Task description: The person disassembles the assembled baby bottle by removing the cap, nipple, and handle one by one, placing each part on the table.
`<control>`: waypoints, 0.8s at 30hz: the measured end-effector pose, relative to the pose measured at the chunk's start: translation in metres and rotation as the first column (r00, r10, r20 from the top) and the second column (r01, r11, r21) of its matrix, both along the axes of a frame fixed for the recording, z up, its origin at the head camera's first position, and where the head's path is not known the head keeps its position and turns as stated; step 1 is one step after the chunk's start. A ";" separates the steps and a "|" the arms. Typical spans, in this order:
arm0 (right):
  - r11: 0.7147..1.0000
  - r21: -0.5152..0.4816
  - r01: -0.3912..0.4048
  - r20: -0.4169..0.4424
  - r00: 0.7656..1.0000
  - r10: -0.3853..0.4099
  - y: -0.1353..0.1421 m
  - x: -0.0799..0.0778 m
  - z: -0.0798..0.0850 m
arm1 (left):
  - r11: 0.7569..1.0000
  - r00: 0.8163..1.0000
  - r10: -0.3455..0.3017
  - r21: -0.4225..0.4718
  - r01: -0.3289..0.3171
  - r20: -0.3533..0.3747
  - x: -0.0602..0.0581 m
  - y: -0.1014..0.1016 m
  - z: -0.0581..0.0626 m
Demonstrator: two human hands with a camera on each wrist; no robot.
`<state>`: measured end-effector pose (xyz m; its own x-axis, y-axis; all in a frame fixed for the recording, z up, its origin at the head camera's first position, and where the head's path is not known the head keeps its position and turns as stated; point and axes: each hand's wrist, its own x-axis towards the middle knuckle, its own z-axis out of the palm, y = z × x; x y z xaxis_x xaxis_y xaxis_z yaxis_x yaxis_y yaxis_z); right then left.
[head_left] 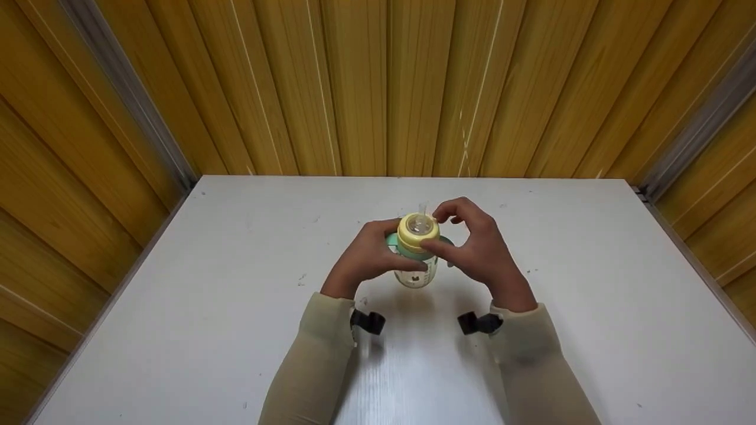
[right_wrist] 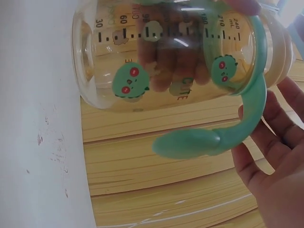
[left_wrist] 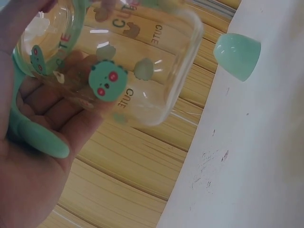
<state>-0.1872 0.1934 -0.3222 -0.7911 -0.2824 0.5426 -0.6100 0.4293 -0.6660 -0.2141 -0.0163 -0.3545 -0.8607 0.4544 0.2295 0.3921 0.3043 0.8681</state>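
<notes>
A clear baby bottle [head_left: 415, 280] with printed green cartoon faces is held up over the table, its top upward. My left hand [head_left: 367, 255] grips it from the left, thumb across the front and fingers round the far side. On top sits a yellow collar [head_left: 407, 237] with a clear teat [head_left: 423, 210] standing out of it. My right hand [head_left: 485, 251] pinches this collar, thumb in front and index finger at the far edge. A green handle [right_wrist: 190, 142] curves down the bottle's side in the right wrist view. My other right fingers stand apart from the bottle body.
A green dome-shaped cap [left_wrist: 240, 56] stands on the white table [head_left: 177, 330] in the left wrist view; I cannot make it out in the head view. Yellow wood-patterned panels [head_left: 354, 88] wall the table at the back and both sides.
</notes>
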 end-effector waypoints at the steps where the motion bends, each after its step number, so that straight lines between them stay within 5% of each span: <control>1: 1.000 -0.002 0.004 -0.006 1.000 -0.004 -0.001 0.000 0.000 | 1.000 1.000 0.003 0.000 -0.003 -0.002 0.000 0.000 0.000; 24: 1.000 0.005 0.016 -0.044 0.999 -0.015 -0.004 -0.001 -0.003 | 1.000 1.000 0.020 0.000 -0.020 0.007 0.002 0.002 0.002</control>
<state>-0.1886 0.1895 -0.3247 -0.7710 -0.2731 0.5753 -0.6317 0.4421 -0.6367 -0.2117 -0.0146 -0.3523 -0.8713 0.4369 0.2237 0.3800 0.3120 0.8708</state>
